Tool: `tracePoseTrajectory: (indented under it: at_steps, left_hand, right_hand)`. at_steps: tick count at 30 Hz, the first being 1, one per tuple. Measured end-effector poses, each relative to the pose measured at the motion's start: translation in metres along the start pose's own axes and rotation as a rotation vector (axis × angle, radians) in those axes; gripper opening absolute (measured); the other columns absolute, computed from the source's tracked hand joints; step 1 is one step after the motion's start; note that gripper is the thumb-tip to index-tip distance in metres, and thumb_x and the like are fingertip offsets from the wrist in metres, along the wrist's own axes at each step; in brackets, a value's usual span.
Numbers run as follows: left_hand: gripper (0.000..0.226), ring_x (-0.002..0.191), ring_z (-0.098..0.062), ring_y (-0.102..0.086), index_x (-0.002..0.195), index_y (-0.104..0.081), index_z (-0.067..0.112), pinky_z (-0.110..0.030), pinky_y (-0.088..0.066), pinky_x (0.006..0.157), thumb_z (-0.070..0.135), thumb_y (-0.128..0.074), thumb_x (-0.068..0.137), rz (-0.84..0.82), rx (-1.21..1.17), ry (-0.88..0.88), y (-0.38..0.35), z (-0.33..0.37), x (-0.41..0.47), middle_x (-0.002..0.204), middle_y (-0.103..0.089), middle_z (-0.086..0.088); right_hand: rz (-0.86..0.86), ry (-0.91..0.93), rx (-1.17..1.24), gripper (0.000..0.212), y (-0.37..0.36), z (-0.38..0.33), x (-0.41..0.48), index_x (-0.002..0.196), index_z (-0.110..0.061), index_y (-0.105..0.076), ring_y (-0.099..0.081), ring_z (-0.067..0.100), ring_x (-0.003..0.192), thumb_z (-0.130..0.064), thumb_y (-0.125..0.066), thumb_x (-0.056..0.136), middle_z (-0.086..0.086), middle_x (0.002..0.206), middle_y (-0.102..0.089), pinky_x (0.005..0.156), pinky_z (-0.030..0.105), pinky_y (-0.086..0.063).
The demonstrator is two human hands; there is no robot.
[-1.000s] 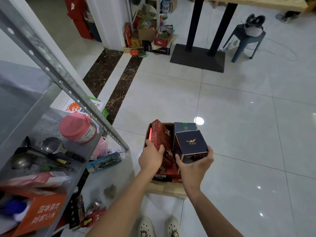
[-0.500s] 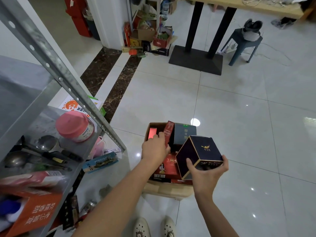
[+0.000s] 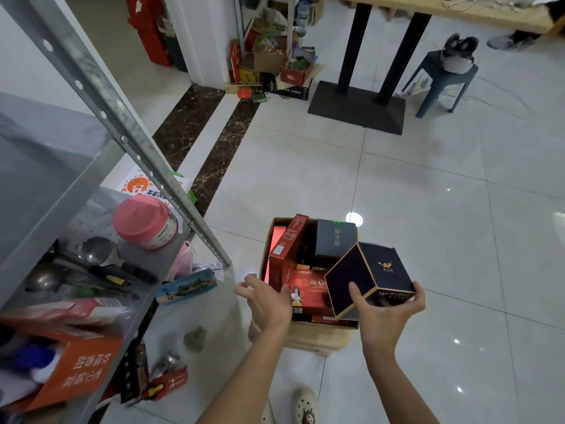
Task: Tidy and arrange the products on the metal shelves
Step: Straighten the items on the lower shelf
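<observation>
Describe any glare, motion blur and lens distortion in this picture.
Head view: a lamp's reflection glares white on the floor tiles beyond the cardboard box; the navy box in the right hand and the fingertips of the left hand are motion-smeared; the wide lens makes the shelf upright lean steeply.

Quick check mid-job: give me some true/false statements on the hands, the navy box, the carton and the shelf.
1. The right hand holds the navy box. True.
2. The left hand has a grip on a red box. False: its fingers are spread and hold nothing, at the carton's left side.
3. The carton is empty. False: red boxes and a dark box are in it.
4. A pink-lidded jar stands on the metal shelf. True.
5. The navy box lies flat inside the carton. False: it is tilted in the right hand, over the carton's near right corner.
</observation>
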State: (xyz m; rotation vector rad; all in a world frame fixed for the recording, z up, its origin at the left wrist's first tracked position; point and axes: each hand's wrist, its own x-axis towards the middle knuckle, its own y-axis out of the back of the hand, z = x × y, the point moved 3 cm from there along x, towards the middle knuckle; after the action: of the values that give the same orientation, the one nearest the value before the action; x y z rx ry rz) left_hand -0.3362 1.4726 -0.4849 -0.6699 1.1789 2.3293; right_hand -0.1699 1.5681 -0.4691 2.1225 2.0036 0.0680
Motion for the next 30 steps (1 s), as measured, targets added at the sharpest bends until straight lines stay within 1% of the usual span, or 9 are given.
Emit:
tracePoseTrajectory:
  at_steps: [6, 10, 13, 15, 19, 21, 25, 27, 30]
  left_hand:
    - [0.068, 0.115, -0.035, -0.054, 0.139, -0.032, 0.004, -0.042, -0.046, 0.090, 0.046, -0.059, 0.092, -0.072, 0.179, 0.057, -0.011, -0.002, -0.005, 0.136, -0.035, -0.018]
    - [0.069, 0.110, -0.039, -0.057, 0.138, -0.031, 0.006, -0.041, -0.048, 0.086, 0.030, -0.071, 0.087, -0.104, -0.010, 0.127, -0.014, 0.003, -0.004, 0.138, -0.030, -0.019]
    - [0.066, 0.091, -0.034, -0.057, 0.127, -0.037, 0.010, -0.036, -0.045, 0.078, 0.023, -0.079, 0.079, -0.093, -0.190, 0.190, -0.009, 0.000, -0.007, 0.132, -0.027, -0.018]
    - [0.069, 0.085, -0.031, -0.054, 0.130, -0.035, 0.017, -0.033, -0.045, 0.080, 0.025, -0.079, 0.077, -0.107, -0.247, 0.188, -0.005, -0.007, -0.013, 0.126, -0.026, -0.014]
    - [0.068, 0.083, -0.027, -0.056, 0.140, -0.023, 0.051, -0.047, -0.053, 0.090, 0.034, -0.060, 0.085, -0.162, -0.271, 0.137, 0.004, -0.017, -0.025, 0.109, -0.027, -0.005]
    - [0.050, 0.084, -0.026, -0.059, 0.134, -0.038, 0.049, -0.045, -0.056, 0.086, 0.031, -0.057, 0.091, -0.167, -0.307, 0.118, 0.011, -0.020, -0.020, 0.111, -0.027, -0.005]
    - [0.010, 0.093, -0.025, -0.063, 0.095, -0.072, 0.025, -0.034, -0.059, 0.074, 0.032, -0.067, 0.088, -0.178, -0.421, 0.087, 0.025, -0.018, -0.015, 0.125, -0.039, -0.013]
    - [0.033, 0.097, -0.022, -0.064, 0.096, -0.072, 0.021, -0.022, -0.055, 0.064, 0.044, -0.079, 0.073, -0.293, -0.557, 0.090, 0.029, -0.017, -0.019, 0.129, -0.047, -0.017]
    - [0.076, 0.099, -0.017, -0.062, 0.113, -0.064, 0.022, -0.026, -0.053, 0.083, 0.035, -0.096, 0.046, -0.486, -0.581, 0.031, 0.035, -0.016, -0.023, 0.133, -0.048, -0.013]
  right_hand:
    - [0.003, 0.006, 0.026, 0.103, 0.005, -0.002, -0.001, 0.140, -0.017, -0.017, -0.052, -0.015, 0.100, 0.003, -0.085, 0.066, 0.002, 0.136, -0.035, 0.078, 0.001, -0.044]
    - [0.017, 0.000, 0.051, 0.099, 0.010, -0.002, -0.001, 0.136, -0.024, -0.018, -0.055, 0.005, 0.106, 0.005, -0.084, 0.067, 0.000, 0.137, -0.034, 0.077, 0.004, -0.048]
    - [0.028, 0.001, 0.056, 0.097, 0.016, -0.005, 0.001, 0.134, -0.027, -0.019, -0.055, -0.005, 0.100, 0.004, -0.083, 0.068, 0.001, 0.138, -0.033, 0.075, 0.004, -0.047]
    - [0.038, -0.013, 0.071, 0.099, 0.019, -0.009, 0.003, 0.138, -0.022, -0.017, -0.056, -0.012, 0.097, 0.004, -0.083, 0.069, 0.004, 0.141, -0.033, 0.073, 0.004, -0.047]
    - [0.040, 0.007, 0.071, 0.100, 0.022, -0.016, 0.009, 0.139, -0.022, -0.016, -0.054, -0.015, 0.098, 0.002, -0.084, 0.068, 0.005, 0.142, -0.032, 0.076, 0.005, -0.048]
    - [0.030, 0.022, 0.059, 0.099, 0.019, -0.018, 0.012, 0.134, -0.027, -0.018, -0.054, -0.011, 0.101, 0.002, -0.084, 0.067, 0.005, 0.141, -0.034, 0.081, 0.008, -0.049]
    - [0.015, 0.021, 0.060, 0.100, 0.006, -0.013, 0.011, 0.133, -0.028, -0.019, -0.054, 0.000, 0.109, 0.001, -0.086, 0.065, 0.006, 0.140, -0.034, 0.093, 0.021, -0.050]
    - [0.019, 0.018, 0.055, 0.101, -0.004, -0.009, 0.007, 0.137, -0.020, -0.018, -0.055, 0.002, 0.109, 0.001, -0.086, 0.065, 0.007, 0.139, -0.035, 0.089, 0.014, -0.049]
    - [0.063, -0.026, 0.093, 0.101, -0.020, -0.005, 0.005, 0.139, -0.017, -0.017, -0.057, 0.011, 0.108, -0.001, -0.086, 0.066, 0.008, 0.139, -0.037, 0.080, 0.008, -0.050]
